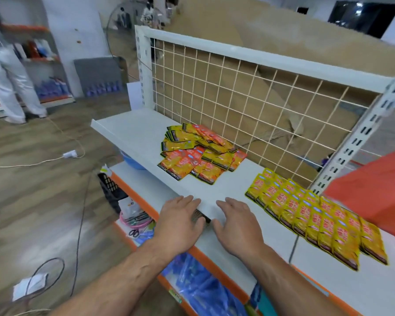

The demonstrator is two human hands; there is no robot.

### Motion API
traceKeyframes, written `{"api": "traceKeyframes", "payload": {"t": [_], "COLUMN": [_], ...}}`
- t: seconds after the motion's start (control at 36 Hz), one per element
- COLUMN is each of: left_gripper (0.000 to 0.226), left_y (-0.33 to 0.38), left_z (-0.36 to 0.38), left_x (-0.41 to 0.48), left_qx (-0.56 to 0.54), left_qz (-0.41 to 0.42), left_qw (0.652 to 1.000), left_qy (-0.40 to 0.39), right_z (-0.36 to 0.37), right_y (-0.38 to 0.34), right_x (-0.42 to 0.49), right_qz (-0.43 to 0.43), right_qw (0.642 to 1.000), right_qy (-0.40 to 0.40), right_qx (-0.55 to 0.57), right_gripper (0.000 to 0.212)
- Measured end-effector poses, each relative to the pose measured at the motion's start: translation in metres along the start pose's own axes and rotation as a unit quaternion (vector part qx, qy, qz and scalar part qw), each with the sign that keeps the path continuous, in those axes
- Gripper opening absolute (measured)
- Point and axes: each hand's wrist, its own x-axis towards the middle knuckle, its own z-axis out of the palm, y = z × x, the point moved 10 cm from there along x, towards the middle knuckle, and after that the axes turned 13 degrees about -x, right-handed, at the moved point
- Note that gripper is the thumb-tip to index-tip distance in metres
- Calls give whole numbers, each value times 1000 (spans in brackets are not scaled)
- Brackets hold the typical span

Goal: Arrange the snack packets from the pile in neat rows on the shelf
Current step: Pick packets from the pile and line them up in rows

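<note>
Rows of packets (pixel 315 215) overlap to save shelf (pixel 135 131) room as left hand (pixel 180 222) and right hand (pixel 237 226) rest empty, fingers (pixel 229 202) flat, near unsorted pile (pixel 201 153).

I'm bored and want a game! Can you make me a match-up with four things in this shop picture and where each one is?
Things:
1 messy packet pile
2 neat packet rows
3 blue bowl
4 white plug

Places:
A on the floor
B right side of the top shelf
C middle of the top shelf
D under the top shelf

Pairs: 1-C, 2-B, 3-D, 4-A
</note>
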Motion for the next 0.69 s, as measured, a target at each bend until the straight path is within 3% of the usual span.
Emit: {"api": "traceKeyframes", "payload": {"t": [0.28,0.56,0.69], "left_gripper": [47,28,42], "left_y": [-64,-132,-163], "left_z": [-5,-16,-13], "left_x": [61,139,166], "left_qx": [-30,-65,-40], "left_qz": [-8,-88,-128], "left_qw": [999,994,991], "left_qy": [16,26,10], "right_z": [16,26,28], "right_y": [-42,-79,-80], "right_x": [99,186,195], "right_qz": [-20,-39,-12], "right_qw": [999,999,1000], "right_qy": [-20,-2,2], "right_qx": [41,29,20], "right_gripper": [48,32,35]}}
